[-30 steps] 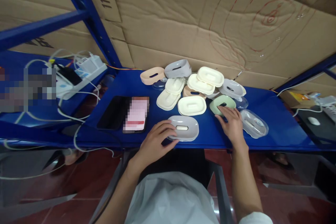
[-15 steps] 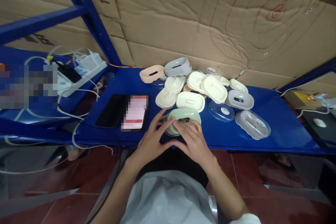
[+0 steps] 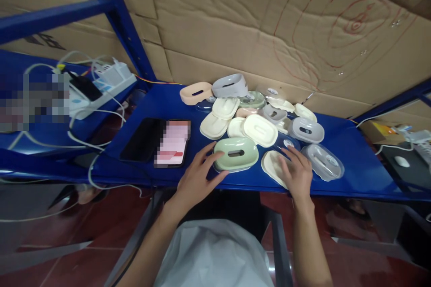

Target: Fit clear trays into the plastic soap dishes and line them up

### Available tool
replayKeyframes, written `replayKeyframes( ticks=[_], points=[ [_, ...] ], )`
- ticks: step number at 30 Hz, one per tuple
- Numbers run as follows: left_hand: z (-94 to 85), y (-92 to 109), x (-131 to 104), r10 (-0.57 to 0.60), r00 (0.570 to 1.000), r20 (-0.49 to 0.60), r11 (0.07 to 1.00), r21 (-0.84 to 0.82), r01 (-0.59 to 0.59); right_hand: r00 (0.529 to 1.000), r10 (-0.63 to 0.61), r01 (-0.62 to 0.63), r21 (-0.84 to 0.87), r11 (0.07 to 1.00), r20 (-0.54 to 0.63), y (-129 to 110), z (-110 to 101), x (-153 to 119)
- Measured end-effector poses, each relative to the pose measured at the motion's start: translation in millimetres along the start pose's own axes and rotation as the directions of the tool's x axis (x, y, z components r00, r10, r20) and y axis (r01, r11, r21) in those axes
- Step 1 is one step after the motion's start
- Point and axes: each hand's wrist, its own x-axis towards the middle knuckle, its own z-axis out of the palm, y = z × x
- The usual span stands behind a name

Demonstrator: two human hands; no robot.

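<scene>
Left hand (image 3: 199, 176) wide at green dish (image 3: 249, 156), right hand (image 3: 299, 174) wide over half-hidden cream lid (image 3: 272, 164), contact unclear

A pale green oval dish (image 3: 248, 157) is lying almost level near the front edge of the blue surface (image 3: 363, 166), its glossy hollow facing up and a long dark slot showing in the middle. A thin clear rim (image 3: 235, 171) is peeking out beneath its near side. The left fingers (image 3: 213, 161) are curving around its left end. Just to its right, a cream oval piece (image 3: 271, 166) is lying at a slant, its right part disappearing beneath the right fingers (image 3: 299, 158).
</scene>
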Motion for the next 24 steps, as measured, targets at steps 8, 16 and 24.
replayKeyframes(
  ticks=[8, 16, 24],
  points=[
    [-3.4, 2.7, 0.4, -0.004, 0.999, 0.04, 1.0, -0.024, 0.005, 0.967, -0.203, 0.193, 0.08, 0.978, 0.155, -14.8, -17.3, -23.6],
    [-5.9, 1.8, 9.7, 0.005, 1.0, 0.029, 0.996, -0.089, -0.003, 0.974, -0.206, 0.187, 0.182, 0.965, 0.096, -18.2, -28.3, -39.4],
    [-13.0, 9.0, 13.3, 0.007, 0.997, -0.076, 0.991, -0.134, -0.017, 0.873, 0.242, -0.367, -0.244, 0.897, -0.423, 144.1, -91.2, -19.9]
  ],
)
